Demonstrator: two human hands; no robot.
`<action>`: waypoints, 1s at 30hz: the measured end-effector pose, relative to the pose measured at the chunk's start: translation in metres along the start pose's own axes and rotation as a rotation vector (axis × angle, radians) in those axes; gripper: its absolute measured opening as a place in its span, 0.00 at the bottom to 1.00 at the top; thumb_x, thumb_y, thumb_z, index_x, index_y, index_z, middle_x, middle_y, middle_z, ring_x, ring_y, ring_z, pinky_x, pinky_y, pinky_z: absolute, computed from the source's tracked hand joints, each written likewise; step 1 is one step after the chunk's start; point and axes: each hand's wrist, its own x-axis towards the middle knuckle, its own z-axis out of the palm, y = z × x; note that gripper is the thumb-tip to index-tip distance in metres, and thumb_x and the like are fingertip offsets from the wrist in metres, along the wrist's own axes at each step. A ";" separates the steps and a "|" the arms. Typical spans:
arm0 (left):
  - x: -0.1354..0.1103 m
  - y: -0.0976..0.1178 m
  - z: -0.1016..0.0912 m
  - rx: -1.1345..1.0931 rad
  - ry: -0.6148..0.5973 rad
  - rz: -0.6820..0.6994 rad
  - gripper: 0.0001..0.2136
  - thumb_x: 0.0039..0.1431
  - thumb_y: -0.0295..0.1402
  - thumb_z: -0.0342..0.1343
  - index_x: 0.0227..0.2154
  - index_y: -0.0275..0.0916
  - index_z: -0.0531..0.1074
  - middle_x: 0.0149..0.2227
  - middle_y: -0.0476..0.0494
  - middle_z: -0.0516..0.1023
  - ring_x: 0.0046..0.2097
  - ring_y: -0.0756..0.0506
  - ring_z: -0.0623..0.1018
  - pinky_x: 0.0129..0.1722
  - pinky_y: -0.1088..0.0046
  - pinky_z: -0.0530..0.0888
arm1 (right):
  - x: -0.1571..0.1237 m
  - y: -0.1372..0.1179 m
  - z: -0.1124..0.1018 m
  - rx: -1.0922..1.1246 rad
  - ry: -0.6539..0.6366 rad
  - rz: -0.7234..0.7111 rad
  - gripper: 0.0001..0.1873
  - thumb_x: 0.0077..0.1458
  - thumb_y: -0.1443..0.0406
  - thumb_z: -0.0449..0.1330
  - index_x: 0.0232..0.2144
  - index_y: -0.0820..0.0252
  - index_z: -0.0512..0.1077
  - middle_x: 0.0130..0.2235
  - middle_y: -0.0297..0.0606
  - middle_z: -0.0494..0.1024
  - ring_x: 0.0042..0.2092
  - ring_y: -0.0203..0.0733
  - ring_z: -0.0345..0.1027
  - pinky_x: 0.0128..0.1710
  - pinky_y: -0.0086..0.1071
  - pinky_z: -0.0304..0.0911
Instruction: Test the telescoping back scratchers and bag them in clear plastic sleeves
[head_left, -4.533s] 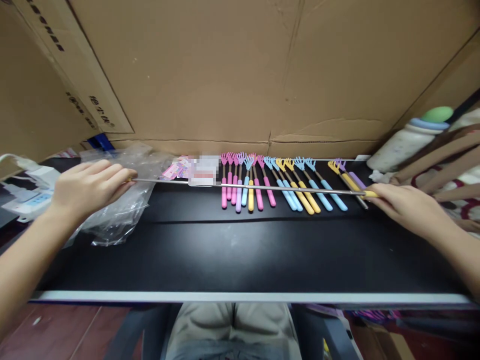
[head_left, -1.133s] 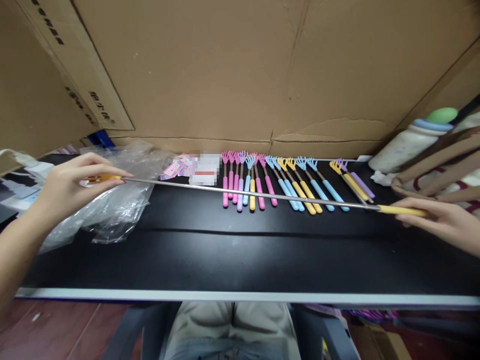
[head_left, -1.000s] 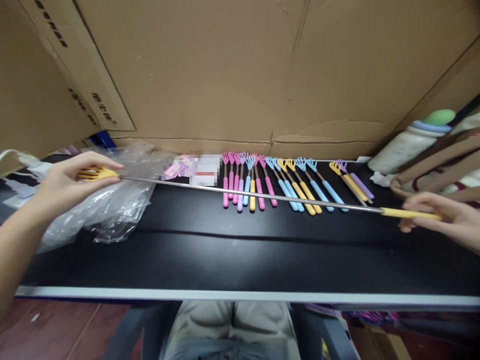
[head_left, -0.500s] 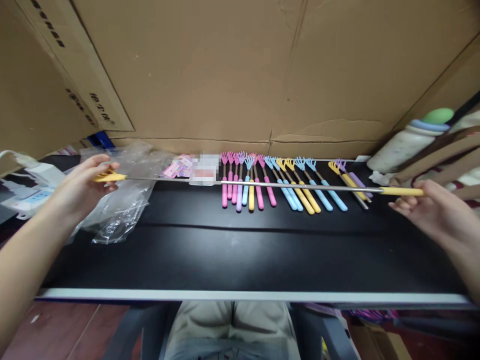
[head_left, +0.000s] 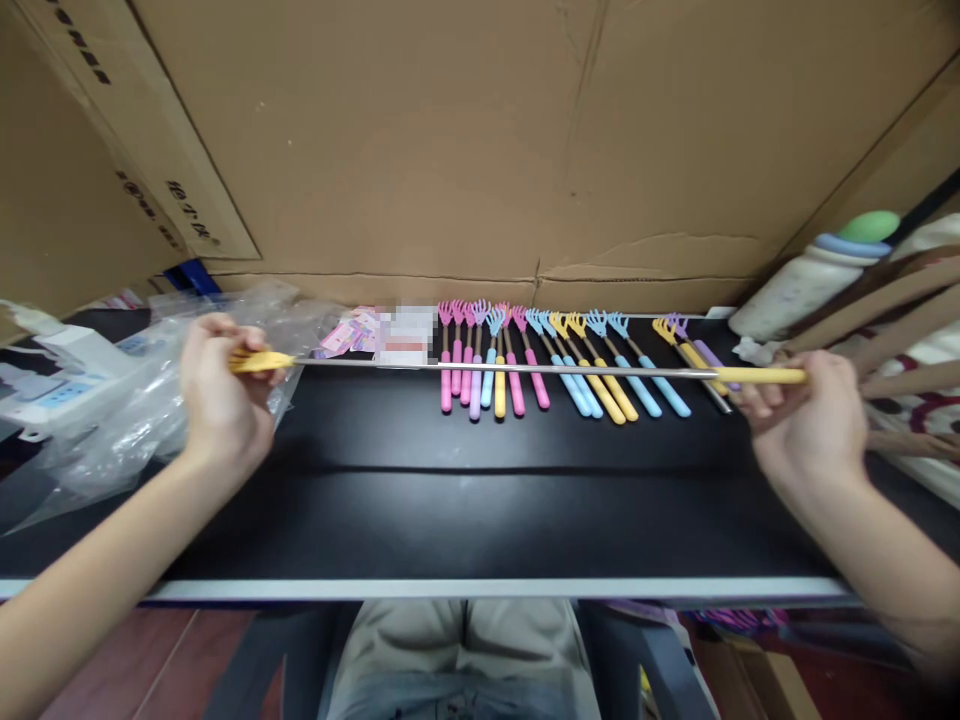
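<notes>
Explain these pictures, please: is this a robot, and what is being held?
No, it is a person working bare-handed. Every picture comes from one camera worn on their head, looking forward and down. The left hand holds the yellow claw of a long, thin metal rod above a black table; the right hand holds its yellow, stick-shaped handle. On the table lies a row of shorter claw-headed sticks with pink, purple, blue and yellow handles. To the left is crumpled clear plastic wrapping, near a white block with plugs; to the right, a white bottle with a blue-and-green top.
</notes>
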 end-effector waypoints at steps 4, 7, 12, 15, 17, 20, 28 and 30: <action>-0.047 -0.008 0.031 -0.022 -0.207 0.050 0.10 0.38 0.27 0.55 0.27 0.41 0.63 0.24 0.52 0.65 0.24 0.53 0.65 0.16 0.81 0.63 | -0.050 -0.038 0.046 0.254 -0.142 0.228 0.15 0.53 0.56 0.57 0.28 0.54 0.54 0.19 0.25 0.55 0.18 0.32 0.50 0.18 0.28 0.49; -0.070 -0.012 0.041 -0.092 -0.279 0.124 0.09 0.43 0.26 0.55 0.27 0.41 0.62 0.25 0.52 0.65 0.24 0.52 0.66 0.17 0.80 0.66 | -0.078 -0.055 0.067 0.309 -0.255 0.308 0.13 0.59 0.55 0.53 0.30 0.54 0.53 0.17 0.24 0.57 0.19 0.33 0.54 0.21 0.29 0.54; -0.082 -0.011 0.040 -0.184 -0.312 0.318 0.08 0.50 0.25 0.56 0.28 0.41 0.61 0.26 0.52 0.66 0.26 0.52 0.67 0.20 0.80 0.69 | -0.090 -0.054 0.072 0.371 -0.248 0.467 0.15 0.58 0.55 0.54 0.29 0.55 0.53 0.18 0.24 0.59 0.21 0.33 0.57 0.24 0.28 0.56; -0.082 -0.015 0.039 -0.197 -0.334 0.361 0.08 0.54 0.25 0.56 0.29 0.41 0.61 0.27 0.52 0.67 0.26 0.52 0.67 0.20 0.80 0.69 | -0.091 -0.051 0.072 0.415 -0.201 0.517 0.16 0.57 0.54 0.56 0.29 0.55 0.54 0.18 0.25 0.60 0.21 0.32 0.57 0.25 0.28 0.57; -0.082 -0.020 0.038 -0.184 -0.336 0.334 0.08 0.55 0.25 0.56 0.30 0.40 0.61 0.28 0.52 0.67 0.26 0.52 0.67 0.21 0.81 0.69 | -0.091 -0.050 0.073 0.433 -0.168 0.506 0.17 0.56 0.54 0.57 0.29 0.55 0.55 0.18 0.25 0.61 0.21 0.32 0.57 0.25 0.27 0.57; -0.087 -0.026 0.038 -0.169 -0.360 0.324 0.07 0.58 0.28 0.56 0.31 0.40 0.61 0.29 0.52 0.67 0.27 0.53 0.68 0.23 0.80 0.71 | -0.094 -0.052 0.075 0.436 -0.170 0.480 0.17 0.56 0.54 0.58 0.29 0.55 0.55 0.18 0.25 0.61 0.20 0.32 0.57 0.24 0.27 0.58; -0.109 -0.032 0.041 -0.066 -0.589 0.241 0.05 0.63 0.33 0.54 0.34 0.41 0.62 0.31 0.51 0.68 0.29 0.53 0.71 0.26 0.80 0.73 | -0.119 -0.074 0.087 0.457 -0.358 0.326 0.13 0.62 0.55 0.54 0.30 0.55 0.58 0.18 0.25 0.64 0.20 0.33 0.61 0.21 0.28 0.61; -0.109 -0.034 0.041 -0.036 -0.611 0.115 0.06 0.62 0.34 0.55 0.35 0.41 0.62 0.32 0.51 0.68 0.30 0.53 0.72 0.26 0.80 0.74 | -0.124 -0.078 0.087 0.481 -0.380 0.201 0.10 0.63 0.57 0.52 0.32 0.54 0.60 0.20 0.25 0.65 0.21 0.32 0.63 0.22 0.29 0.62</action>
